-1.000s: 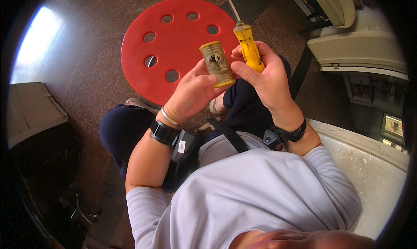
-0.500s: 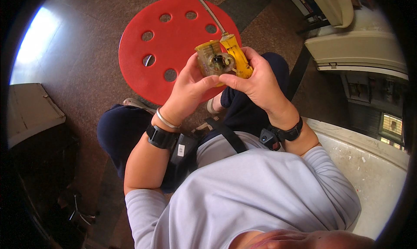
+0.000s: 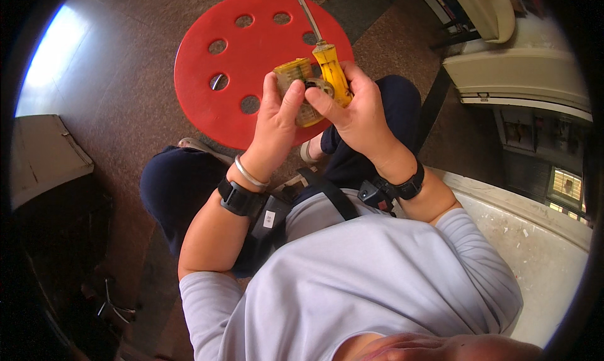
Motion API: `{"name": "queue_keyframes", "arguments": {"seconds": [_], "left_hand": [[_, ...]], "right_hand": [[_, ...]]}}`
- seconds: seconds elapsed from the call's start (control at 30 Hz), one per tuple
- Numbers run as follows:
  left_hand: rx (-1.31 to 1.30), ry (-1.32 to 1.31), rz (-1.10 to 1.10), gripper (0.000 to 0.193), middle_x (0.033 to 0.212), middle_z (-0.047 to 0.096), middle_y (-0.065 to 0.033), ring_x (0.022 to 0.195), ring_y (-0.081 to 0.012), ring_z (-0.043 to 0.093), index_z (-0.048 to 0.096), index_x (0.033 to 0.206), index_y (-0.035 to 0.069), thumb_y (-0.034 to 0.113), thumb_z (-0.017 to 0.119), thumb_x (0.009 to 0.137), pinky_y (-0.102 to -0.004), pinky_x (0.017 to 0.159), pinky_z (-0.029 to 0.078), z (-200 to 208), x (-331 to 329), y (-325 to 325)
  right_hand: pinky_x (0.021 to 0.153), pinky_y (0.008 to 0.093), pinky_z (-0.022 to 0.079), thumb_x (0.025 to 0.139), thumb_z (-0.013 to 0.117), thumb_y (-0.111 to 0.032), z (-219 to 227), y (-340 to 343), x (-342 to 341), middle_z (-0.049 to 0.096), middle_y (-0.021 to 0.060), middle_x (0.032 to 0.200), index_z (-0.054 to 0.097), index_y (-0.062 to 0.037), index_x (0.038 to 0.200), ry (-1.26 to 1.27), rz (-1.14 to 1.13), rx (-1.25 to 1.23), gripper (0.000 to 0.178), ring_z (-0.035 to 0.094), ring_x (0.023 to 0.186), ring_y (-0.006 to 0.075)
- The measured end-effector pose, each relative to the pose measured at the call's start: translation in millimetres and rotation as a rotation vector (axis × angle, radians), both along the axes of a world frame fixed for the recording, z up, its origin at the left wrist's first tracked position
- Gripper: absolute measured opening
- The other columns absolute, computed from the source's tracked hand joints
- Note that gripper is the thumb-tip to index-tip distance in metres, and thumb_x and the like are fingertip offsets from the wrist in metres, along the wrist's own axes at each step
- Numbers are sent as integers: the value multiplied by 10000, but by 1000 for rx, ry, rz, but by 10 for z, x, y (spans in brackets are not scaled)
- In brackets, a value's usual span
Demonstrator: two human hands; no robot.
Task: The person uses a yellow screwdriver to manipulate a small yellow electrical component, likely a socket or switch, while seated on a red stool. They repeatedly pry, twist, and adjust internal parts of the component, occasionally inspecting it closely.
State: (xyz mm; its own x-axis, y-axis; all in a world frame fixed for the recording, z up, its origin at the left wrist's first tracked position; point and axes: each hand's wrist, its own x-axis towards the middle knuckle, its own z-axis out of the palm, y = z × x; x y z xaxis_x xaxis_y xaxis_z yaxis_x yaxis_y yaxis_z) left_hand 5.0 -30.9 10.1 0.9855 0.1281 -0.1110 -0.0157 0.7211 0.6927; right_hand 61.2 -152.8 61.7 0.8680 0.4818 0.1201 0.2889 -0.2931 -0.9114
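Observation:
Between my hands is a small worn part with a yellowish, see-through plastic housing (image 3: 292, 69) and a dark opening on its near side. My left hand (image 3: 277, 111) grips it from the left, thumb on its face. From the right, my right hand (image 3: 356, 109) presses its thumb beside that opening. The same right hand also holds a screwdriver (image 3: 332, 68) by its yellow handle, the metal shaft pointing up and away. The thumbs hide much of the housing, and its exact kind cannot be made out.
A round red stool (image 3: 207, 118) with several holes in its seat stands just beyond my hands. My knees are on either side below. A whitish worn surface (image 3: 535, 254) lies at the right, and a pale box-like piece (image 3: 47, 156) at the left.
Both thumbs have moved up over the housing's face, where its opening showed more fully before. The housing has tilted, and the screwdriver has shifted slightly left and up with my right hand.

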Motion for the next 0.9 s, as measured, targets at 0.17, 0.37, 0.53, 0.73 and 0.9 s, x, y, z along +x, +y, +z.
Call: {"name": "queue_keyframes", "arguments": {"seconds": [0.17,0.37,0.53,0.73,0.9], "left_hand": [[-276,76,-35,333,1140,568,-110,1007,-169,603,438,1206,47,311,477,1007,-305,875,520,-41,34,78],[-161,166,94,332,968,625,-81,854,-150,632,532,1063,33,355,477,999,-296,771,538,-37,60,39],[-161,160,80,569,1048,652,-128,891,-232,668,557,1169,0,514,415,971,-361,788,558,-117,45,30],[-181,165,62,567,1057,651,-131,910,-234,667,554,1177,3,513,418,969,-362,798,556,-34,36,-9],[-188,191,62,567,1069,648,-133,934,-233,663,545,1194,10,518,435,968,-363,812,555,-25,37,-35]], "right_hand": [[657,338,531,796,734,-264,26,36,-34,639,163,815,533,1,939,-145,-8,-111,363,668,730,260],[638,357,529,833,678,-272,2,89,-94,628,170,776,511,-6,944,-208,78,-93,333,661,711,319],[637,354,523,830,670,-262,78,117,-94,623,174,772,521,5,968,-148,118,-100,336,663,713,302],[648,344,518,806,699,-273,28,49,-22,623,164,767,542,5,981,-85,149,-76,364,656,701,282],[672,332,513,806,714,-311,6,39,-16,644,139,818,548,9,1004,-122,190,-56,411,652,736,237]]}}
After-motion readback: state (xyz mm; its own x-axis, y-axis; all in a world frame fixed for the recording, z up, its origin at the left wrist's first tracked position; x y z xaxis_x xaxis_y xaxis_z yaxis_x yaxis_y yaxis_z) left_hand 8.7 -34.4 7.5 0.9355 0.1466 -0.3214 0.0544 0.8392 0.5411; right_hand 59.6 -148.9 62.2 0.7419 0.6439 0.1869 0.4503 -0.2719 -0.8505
